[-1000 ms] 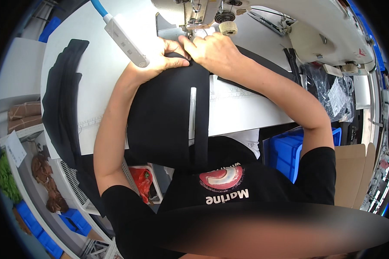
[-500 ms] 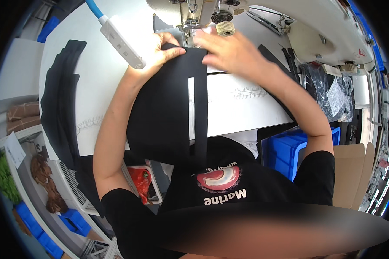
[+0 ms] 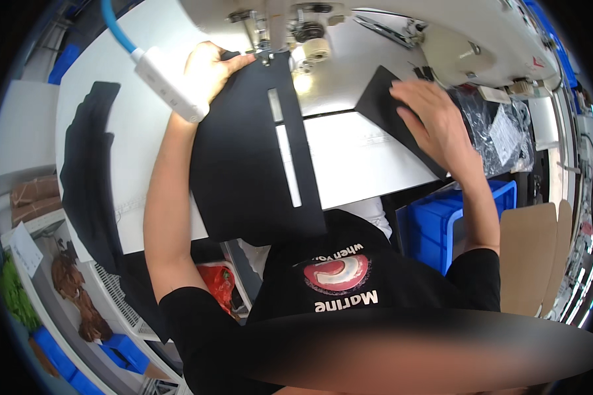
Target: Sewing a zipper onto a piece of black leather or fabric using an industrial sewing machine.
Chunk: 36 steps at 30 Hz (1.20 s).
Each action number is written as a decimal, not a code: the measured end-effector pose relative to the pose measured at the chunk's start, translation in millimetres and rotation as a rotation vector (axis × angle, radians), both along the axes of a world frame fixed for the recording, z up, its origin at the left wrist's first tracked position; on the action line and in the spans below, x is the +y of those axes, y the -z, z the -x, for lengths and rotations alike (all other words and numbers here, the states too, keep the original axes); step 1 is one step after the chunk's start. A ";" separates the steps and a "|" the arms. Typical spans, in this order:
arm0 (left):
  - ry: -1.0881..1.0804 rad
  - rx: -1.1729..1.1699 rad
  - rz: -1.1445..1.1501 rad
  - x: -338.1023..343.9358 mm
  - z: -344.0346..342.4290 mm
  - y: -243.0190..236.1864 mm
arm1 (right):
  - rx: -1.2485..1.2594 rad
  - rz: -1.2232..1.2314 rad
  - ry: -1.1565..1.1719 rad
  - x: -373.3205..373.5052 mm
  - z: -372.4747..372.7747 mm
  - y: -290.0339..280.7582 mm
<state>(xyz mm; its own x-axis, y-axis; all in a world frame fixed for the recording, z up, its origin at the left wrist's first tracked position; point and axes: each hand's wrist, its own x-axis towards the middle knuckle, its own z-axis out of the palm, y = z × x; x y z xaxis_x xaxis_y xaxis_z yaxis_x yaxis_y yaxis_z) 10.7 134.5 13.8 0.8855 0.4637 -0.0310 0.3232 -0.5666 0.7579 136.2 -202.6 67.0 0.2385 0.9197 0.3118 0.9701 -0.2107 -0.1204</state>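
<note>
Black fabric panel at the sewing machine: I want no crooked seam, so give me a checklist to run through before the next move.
1. Black fabric panel lies flat on the white table: ok.
2. Panel's top edge sits under the needle area of the sewing machine: ok.
3. Left hand steadies the panel's top left corner: ok.
4. Right hand is on the panel: not ok, it rests on a second black piece to the right.
5. Presser foot is down: cannot tell.
6. Fingers are away from the needle: cannot tell, left fingertips are close.
</note>
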 end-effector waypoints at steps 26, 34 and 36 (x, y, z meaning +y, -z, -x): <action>0.569 -0.433 -0.502 -132.8 54.2 -12.3 | 0.271 -0.176 0.075 -75.2 30.6 49.7; 0.431 -0.072 0.082 -123.9 42.0 -24.3 | 0.283 -0.198 0.215 -45.5 24.9 36.4; 0.429 -0.105 0.047 -126.1 40.1 -23.0 | 0.286 -0.200 0.224 -46.0 25.4 41.9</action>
<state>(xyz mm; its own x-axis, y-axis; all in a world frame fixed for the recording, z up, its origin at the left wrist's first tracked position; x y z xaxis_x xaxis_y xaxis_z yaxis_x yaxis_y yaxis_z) -29.4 8.4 36.8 0.9970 0.0535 0.0566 -0.0135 -0.5966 0.8024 110.8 -248.6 25.1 0.5293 0.7631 0.3709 0.8241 -0.3584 -0.4387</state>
